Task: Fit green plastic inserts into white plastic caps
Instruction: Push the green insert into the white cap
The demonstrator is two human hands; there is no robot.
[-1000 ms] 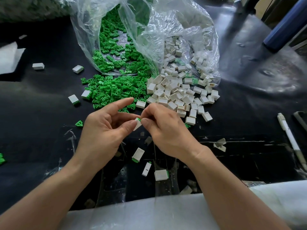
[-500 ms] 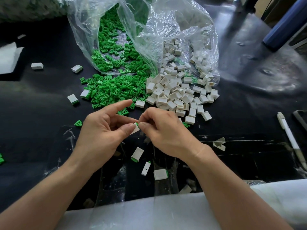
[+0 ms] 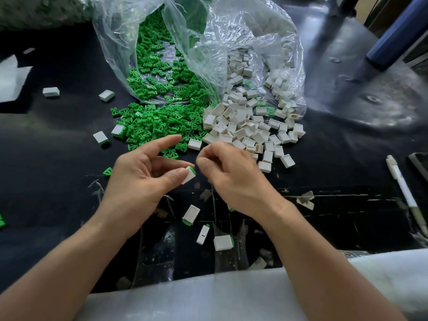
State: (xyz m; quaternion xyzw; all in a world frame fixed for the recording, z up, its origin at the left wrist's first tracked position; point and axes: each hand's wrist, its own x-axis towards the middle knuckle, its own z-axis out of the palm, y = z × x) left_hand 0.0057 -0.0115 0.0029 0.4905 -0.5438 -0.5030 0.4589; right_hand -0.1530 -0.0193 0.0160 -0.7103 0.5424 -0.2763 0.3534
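Observation:
My left hand point(image 3: 143, 179) pinches a white cap with a green insert point(image 3: 188, 174) between thumb and middle finger, its index finger stretched out. My right hand point(image 3: 231, 177) hovers just right of the cap, fingers curled, holding nothing that I can see. A heap of green inserts point(image 3: 157, 126) spills from a clear plastic bag point(image 3: 231, 33) onto the black table. A heap of white caps point(image 3: 250, 130) lies beside it, to the right. Three fitted caps point(image 3: 191, 214) point(image 3: 202, 234) point(image 3: 223, 242) lie on the table below my hands.
More fitted caps lie at left point(image 3: 100, 137) point(image 3: 106, 95) point(image 3: 51, 91). A loose green insert point(image 3: 107, 171) sits left of my left hand. A white pen point(image 3: 404, 188) lies at the right edge, near a dark device point(image 3: 420, 165). White foam sheet point(image 3: 208, 295) covers the near edge.
My hands were joined on the cap, pressing the insert in. Now the right hand has let go and drawn slightly right; the left hand alone holds the fitted cap.

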